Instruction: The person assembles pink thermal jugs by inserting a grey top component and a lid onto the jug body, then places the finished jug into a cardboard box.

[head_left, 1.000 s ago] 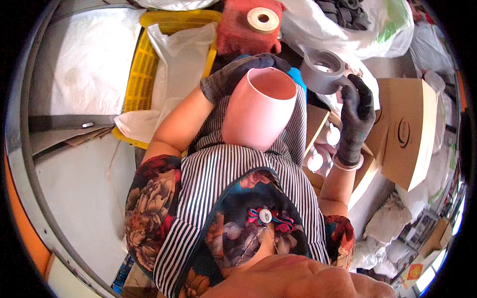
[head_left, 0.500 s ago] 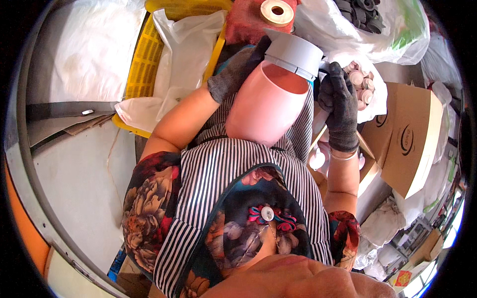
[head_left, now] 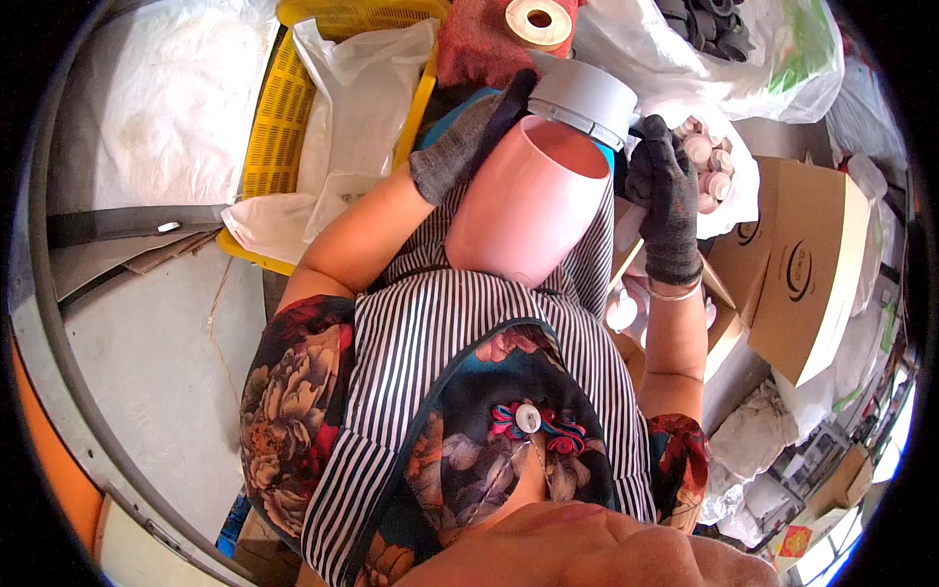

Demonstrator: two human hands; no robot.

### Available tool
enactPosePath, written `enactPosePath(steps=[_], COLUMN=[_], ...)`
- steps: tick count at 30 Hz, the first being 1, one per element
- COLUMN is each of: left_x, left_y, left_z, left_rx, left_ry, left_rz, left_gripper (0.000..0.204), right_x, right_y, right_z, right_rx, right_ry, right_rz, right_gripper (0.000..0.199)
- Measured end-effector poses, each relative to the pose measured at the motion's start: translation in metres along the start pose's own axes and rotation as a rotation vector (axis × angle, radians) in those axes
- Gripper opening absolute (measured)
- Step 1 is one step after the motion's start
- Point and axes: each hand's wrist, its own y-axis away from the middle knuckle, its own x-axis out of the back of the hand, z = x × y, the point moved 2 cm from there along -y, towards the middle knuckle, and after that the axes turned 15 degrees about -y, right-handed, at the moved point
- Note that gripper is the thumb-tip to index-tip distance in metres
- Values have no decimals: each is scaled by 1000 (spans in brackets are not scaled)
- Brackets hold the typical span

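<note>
Holding the pink container [head_left: 523,210] over the striped apron [head_left: 430,308] is the left hand [head_left: 469,142]. The grey ring [head_left: 584,98] sits at the container's rim; near it the right hand [head_left: 668,191] is curled, but whether it grips, I cannot tell.

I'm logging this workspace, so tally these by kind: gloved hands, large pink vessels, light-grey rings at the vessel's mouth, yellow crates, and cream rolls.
Left gloved hand and right gloved hand: 2
Large pink vessel: 1
Light-grey ring: 1
Yellow crate: 1
Cream roll: 1
Total: 6
</note>
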Motion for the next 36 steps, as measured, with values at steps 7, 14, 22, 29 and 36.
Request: enactPosePath(steps=[7,14,22,29,36], left_x=[0,-25,-28,-17,-6], left_y=[-5,-8,-7,-21,-21], left_z=[17,7,0,1,-2], left_rx=[-19,-48,324,201,119], left_ry=[-140,-2722,-2020,-1701,-1694], left_rz=[82,-49,539,565,453], left_gripper=[55,47,57,56,53], right_x=[3,2,-5,-7,-13], right_y=[-10,6,6,12,20], right_z=[19,49,61,57,48], right_rx=[330,55,64,58,65], right_ry=[359,259,151,135,186], right_rz=[62,130,220,208,259], right_gripper=[26,37,25,27,29])
